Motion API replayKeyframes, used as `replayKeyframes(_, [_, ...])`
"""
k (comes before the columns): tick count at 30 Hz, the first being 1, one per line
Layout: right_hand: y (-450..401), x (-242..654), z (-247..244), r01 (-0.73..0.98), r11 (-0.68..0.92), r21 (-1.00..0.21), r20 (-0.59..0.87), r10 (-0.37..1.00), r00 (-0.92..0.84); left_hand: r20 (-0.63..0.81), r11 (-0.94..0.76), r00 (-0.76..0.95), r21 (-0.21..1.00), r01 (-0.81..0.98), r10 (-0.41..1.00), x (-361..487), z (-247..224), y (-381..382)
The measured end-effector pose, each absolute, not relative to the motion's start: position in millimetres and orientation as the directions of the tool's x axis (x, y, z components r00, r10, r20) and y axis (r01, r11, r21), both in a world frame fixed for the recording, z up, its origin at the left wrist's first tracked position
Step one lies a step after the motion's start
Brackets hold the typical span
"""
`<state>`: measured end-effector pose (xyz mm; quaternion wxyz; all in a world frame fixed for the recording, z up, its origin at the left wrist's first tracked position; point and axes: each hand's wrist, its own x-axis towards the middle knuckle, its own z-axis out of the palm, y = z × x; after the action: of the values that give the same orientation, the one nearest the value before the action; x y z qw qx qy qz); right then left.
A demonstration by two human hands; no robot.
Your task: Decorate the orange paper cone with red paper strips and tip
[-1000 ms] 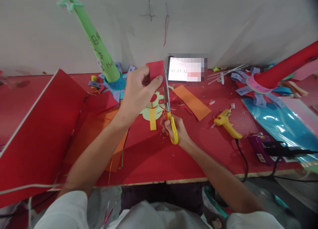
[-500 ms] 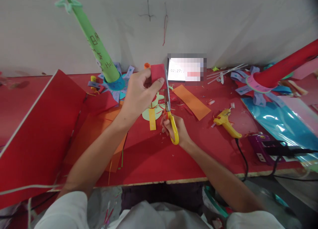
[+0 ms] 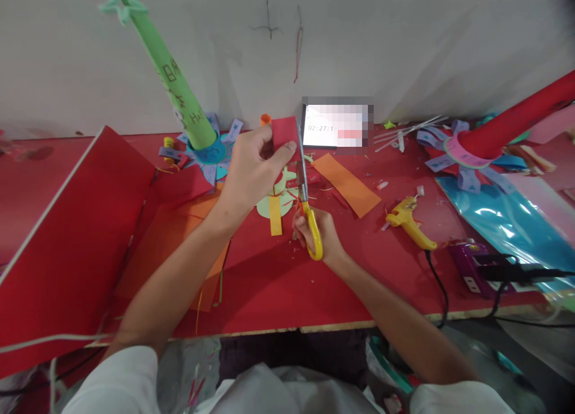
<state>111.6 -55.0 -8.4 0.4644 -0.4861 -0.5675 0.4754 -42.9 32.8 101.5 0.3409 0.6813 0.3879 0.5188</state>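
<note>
A small red paper piece (image 3: 284,131) is pinched between the thumb and fingers of my left hand (image 3: 252,162), raised above the red table (image 3: 269,294). My right hand (image 3: 321,231) is closed on the yellow handle of the scissors (image 3: 313,231). Their blades point up along the right edge of the paper. Below the hands lie a yellow strip (image 3: 275,216), a pale green paper shape (image 3: 265,208) and small red scraps. An orange paper rectangle (image 3: 347,185) lies to the right of the scissors.
A green paper tube (image 3: 175,84) stands at the back left, and a red tube (image 3: 507,123) leans at the right. Also there are a yellow glue gun (image 3: 411,222), a purple power box (image 3: 471,267), a lit screen (image 3: 332,126), orange sheets (image 3: 166,246) and a large red board (image 3: 76,240).
</note>
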Motion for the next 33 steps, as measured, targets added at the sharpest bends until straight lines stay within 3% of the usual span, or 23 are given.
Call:
replayKeyframes(10, [-55.0,111.2,-11.1,0.065,0.071,-0.995,0.064,0.993,-0.099,0.401,-0.413,0.123,0.906,0.098,0.908,-41.0,101.7,33.1])
replayKeyframes(26, [-56.3,112.7,-4.3,0.074,0.058,-0.996,0.049,0.992,-0.113,0.415,-0.437,0.157,0.887,0.152,0.896,-40.7,100.4,33.4])
replayKeyframes(33, [-57.9,110.4,-3.9,0.008,0.041,-0.999,0.04,0.996,-0.084,0.381,-0.396,0.141,0.913,0.099,0.914,-42.4,103.2,32.7])
